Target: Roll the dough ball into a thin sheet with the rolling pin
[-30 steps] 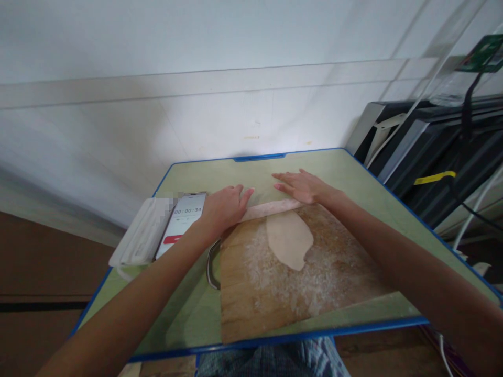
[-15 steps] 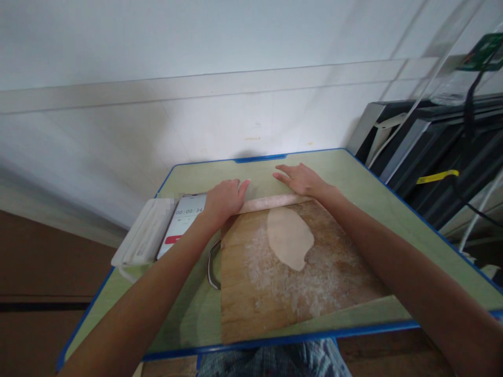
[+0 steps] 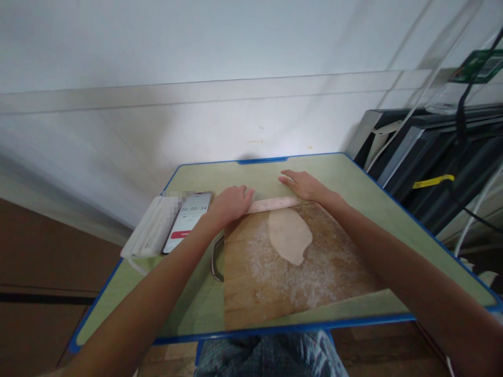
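Note:
A flour-dusted rolling pin [image 3: 273, 204] lies across the far edge of a wooden board [image 3: 251, 283]. Over its left end is my left hand [image 3: 232, 203], fingers bent and closed around it, thumb pointing up. The palm of my right hand [image 3: 304, 184] rests on the other end, fingers stretched out beyond the pin and holding nothing. Just on the near side of the pin, a thin, flattened piece of dough [image 3: 290, 235] lies on the floured board, with a notch in its near right edge.
Left of the board, a phone [image 3: 186, 222] showing a timer leans by a white plastic case [image 3: 147, 230]. A metal handle [image 3: 215, 259] sticks out at the board's left side. The green table [image 3: 338, 170] has a blue rim against a white wall. Dark panels [image 3: 424, 157] and cables stand at right.
The view has shifted slightly. My hands and the rolling pin stay at the board's far edge, and the dough keeps its shape.

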Available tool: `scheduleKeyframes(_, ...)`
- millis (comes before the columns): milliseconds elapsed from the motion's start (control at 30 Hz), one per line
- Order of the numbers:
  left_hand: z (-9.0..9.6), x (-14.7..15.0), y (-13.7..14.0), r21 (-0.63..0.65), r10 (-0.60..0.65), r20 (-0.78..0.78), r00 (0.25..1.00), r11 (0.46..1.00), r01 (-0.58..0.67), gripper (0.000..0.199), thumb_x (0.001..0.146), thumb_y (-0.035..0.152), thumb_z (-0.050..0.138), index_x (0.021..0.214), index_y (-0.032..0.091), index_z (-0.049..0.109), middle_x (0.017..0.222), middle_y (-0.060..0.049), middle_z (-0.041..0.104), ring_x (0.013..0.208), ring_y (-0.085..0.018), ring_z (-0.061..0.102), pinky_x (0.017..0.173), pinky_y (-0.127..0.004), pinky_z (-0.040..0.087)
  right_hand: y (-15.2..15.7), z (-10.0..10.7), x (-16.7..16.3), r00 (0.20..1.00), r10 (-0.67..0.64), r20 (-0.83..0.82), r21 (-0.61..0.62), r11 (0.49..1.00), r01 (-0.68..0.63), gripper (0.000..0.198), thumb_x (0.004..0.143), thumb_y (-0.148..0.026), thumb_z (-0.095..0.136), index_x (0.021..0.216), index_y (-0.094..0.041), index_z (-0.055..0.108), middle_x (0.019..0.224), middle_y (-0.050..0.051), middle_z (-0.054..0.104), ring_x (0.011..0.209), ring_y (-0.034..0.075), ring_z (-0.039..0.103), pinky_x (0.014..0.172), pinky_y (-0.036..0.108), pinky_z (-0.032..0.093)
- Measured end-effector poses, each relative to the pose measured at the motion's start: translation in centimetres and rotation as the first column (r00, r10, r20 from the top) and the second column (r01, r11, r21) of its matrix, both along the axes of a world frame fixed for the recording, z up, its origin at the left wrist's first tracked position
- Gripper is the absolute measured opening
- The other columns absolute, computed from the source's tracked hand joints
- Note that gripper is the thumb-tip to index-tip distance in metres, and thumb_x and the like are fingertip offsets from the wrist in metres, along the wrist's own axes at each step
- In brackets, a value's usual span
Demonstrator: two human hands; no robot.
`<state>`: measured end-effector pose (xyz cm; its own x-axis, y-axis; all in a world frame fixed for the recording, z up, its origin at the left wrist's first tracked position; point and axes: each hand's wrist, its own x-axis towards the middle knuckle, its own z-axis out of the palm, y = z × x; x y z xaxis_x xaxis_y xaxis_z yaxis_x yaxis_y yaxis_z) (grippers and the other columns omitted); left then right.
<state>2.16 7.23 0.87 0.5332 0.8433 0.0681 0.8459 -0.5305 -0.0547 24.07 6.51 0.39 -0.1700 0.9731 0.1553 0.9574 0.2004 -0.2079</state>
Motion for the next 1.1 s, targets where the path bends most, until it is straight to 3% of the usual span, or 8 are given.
scheduleKeyframes(100, 0.2, -0.1, -2.1, 0.012, -0.061, -0.002, 0.998, 0.998, 0.061, 0.044, 0.097, 0.034, 0.022, 0.106, 0.014, 0.06, 0.104, -0.009, 0.067, 0.099, -0.022, 0.061, 0.086, -0.032, 0.043, -1.3, -0.1, -0.1, 1.0, -0.003, 0.02, 0.002, 1.0, 0.003, 0.036, 0.093, -0.036, 0.043, 0.123, -0.019, 0.051, 0.126, 0.011, 0.056, 0.109, 0.023, 0.055, 0.093, 0.045, 0.043)
scheduleKeyframes(200, 0.4, -0.2, -4.9, 0.061, -0.045, 0.017, 0.999, 0.997, 0.044, 0.047, 0.098, 0.038, 0.021, 0.117, 0.012, 0.054, 0.111, -0.012, 0.064, 0.108, -0.025, 0.057, 0.09, -0.037, 0.042, -3.4, -0.2, -0.2, 0.998, 0.003, 0.058, 0.015, 1.0, -0.004, 0.04, 0.095, -0.031, 0.032, 0.131, -0.019, 0.046, 0.132, 0.011, 0.054, 0.12, 0.023, 0.049, 0.105, 0.045, 0.031)
scheduleKeyframes(333, 0.0, -0.4, -8.0, 0.135, -0.007, 0.04, 0.999, 0.991, 0.002, 0.053, 0.095, 0.044, 0.029, 0.125, 0.004, 0.047, 0.125, -0.02, 0.055, 0.119, -0.03, 0.049, 0.097, -0.043, 0.037, -6.4, -0.3, -0.6, 0.994, -0.012, 0.104, 0.07, 0.998, 0.004, 0.045, 0.095, -0.026, 0.025, 0.133, -0.014, 0.045, 0.13, 0.011, 0.055, 0.121, 0.022, 0.05, 0.107, 0.045, 0.027)
scheduleKeyframes(467, -0.9, -0.5, -9.2, 0.191, -0.008, 0.049, 0.999, 0.982, -0.002, 0.057, 0.091, 0.048, 0.039, 0.123, 0.002, 0.049, 0.129, -0.023, 0.051, 0.119, -0.032, 0.048, 0.098, -0.043, 0.037, -8.4, -0.2, -1.0, 0.99, -0.053, 0.129, 0.139, 0.99, 0.035, 0.047, 0.094, -0.025, 0.024, 0.133, -0.011, 0.046, 0.128, 0.012, 0.056, 0.123, 0.023, 0.047, 0.107, 0.045, 0.027)
scheduleKeyframes(633, -1.0, -0.5, -8.4, 0.182, -0.035, 0.067, 0.997, 0.983, 0.023, 0.058, 0.092, 0.048, 0.036, 0.127, 0.002, 0.045, 0.131, -0.022, 0.05, 0.121, -0.03, 0.047, 0.098, -0.041, 0.038, -7.9, -0.3, -1.1, 0.988, -0.084, 0.132, 0.129, 0.989, 0.067, 0.047, 0.094, -0.027, 0.023, 0.132, -0.013, 0.048, 0.126, 0.011, 0.058, 0.12, 0.024, 0.051, 0.104, 0.044, 0.031)
scheduleKeyframes(800, -0.1, -0.3, -6.4, 0.132, -0.046, 0.075, 0.996, 0.991, 0.036, 0.046, 0.097, 0.042, 0.024, 0.117, 0.012, 0.053, 0.113, -0.012, 0.063, 0.107, -0.024, 0.058, 0.084, -0.035, 0.046, -5.8, -0.2, -0.8, 0.99, -0.064, 0.128, 0.011, 0.998, 0.063, 0.049, 0.093, -0.029, 0.021, 0.131, -0.015, 0.049, 0.128, 0.01, 0.057, 0.114, 0.026, 0.055, 0.101, 0.047, 0.034)
scheduleKeyframes(933, 0.0, -0.4, -4.4, 0.1, -0.054, 0.061, 0.997, 0.994, 0.048, 0.049, 0.097, 0.045, 0.019, 0.108, 0.018, 0.058, 0.102, -0.008, 0.066, 0.098, -0.022, 0.061, 0.074, -0.032, 0.047, -4.2, -0.1, -0.5, 0.991, -0.039, 0.129, -0.082, 0.995, 0.049, 0.049, 0.093, -0.03, 0.023, 0.133, -0.017, 0.046, 0.135, 0.008, 0.05, 0.119, 0.027, 0.05, 0.103, 0.053, 0.029)
scheduleKeyframes(1100, -0.7, -0.5, -1.9, 0.068, -0.119, 0.047, 0.992, 0.991, 0.116, 0.05, 0.097, 0.044, 0.017, 0.104, 0.02, 0.06, 0.107, -0.007, 0.064, 0.108, -0.022, 0.056, 0.085, -0.033, 0.043, -1.9, -0.5, 0.1, 0.994, -0.015, 0.104, -0.13, 0.991, 0.028, 0.044, 0.093, -0.031, 0.028, 0.132, -0.022, 0.047, 0.139, 0.005, 0.047, 0.126, 0.023, 0.043, 0.105, 0.045, 0.03)
